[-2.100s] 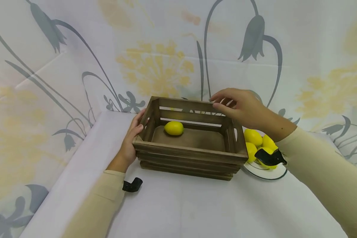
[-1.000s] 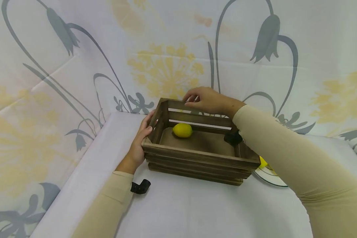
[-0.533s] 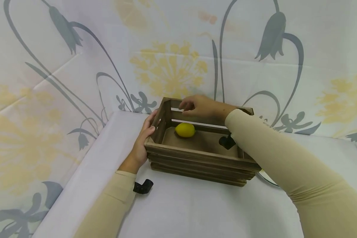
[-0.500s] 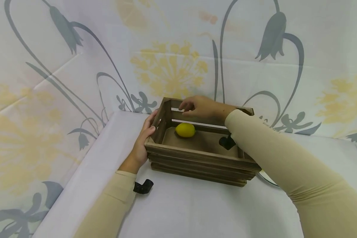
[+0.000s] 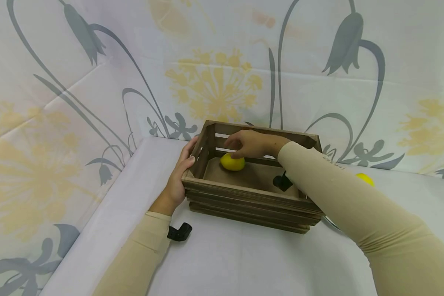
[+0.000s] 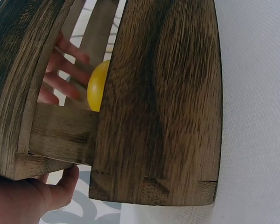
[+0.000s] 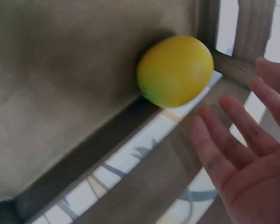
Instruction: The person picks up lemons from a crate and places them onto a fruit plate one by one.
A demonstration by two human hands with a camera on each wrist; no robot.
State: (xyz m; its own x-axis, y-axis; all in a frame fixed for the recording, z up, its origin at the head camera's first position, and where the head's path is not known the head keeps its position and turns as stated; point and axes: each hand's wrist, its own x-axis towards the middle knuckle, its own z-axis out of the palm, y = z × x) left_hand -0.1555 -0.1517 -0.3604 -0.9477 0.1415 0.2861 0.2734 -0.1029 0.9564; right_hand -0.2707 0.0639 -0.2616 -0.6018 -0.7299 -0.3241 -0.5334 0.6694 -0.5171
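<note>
A slatted brown wooden crate (image 5: 244, 196) stands on the white cloth, with one yellow lemon (image 5: 232, 164) on its floor near the left back corner. My left hand (image 5: 178, 174) grips the crate's left end, thumb at the rim; the left wrist view shows that hand (image 6: 42, 198) at the crate's corner. My right hand (image 5: 253, 143) is down inside the crate, just over the lemon. In the right wrist view its fingers (image 7: 242, 151) are spread and relaxed, with a gap between them and the lemon (image 7: 176, 70), greenish at one tip.
Right of the crate, another lemon (image 5: 365, 179) shows past my right sleeve. A sliver of a plate rim (image 5: 334, 225) peeks out under the same arm. A flower-printed cloth (image 5: 218, 53) hangs close behind the crate.
My right hand has moved left from the crate's right back edge and sunk into the crate beside the lemon. My left hand keeps its hold. The right arm now covers most of the plate.
</note>
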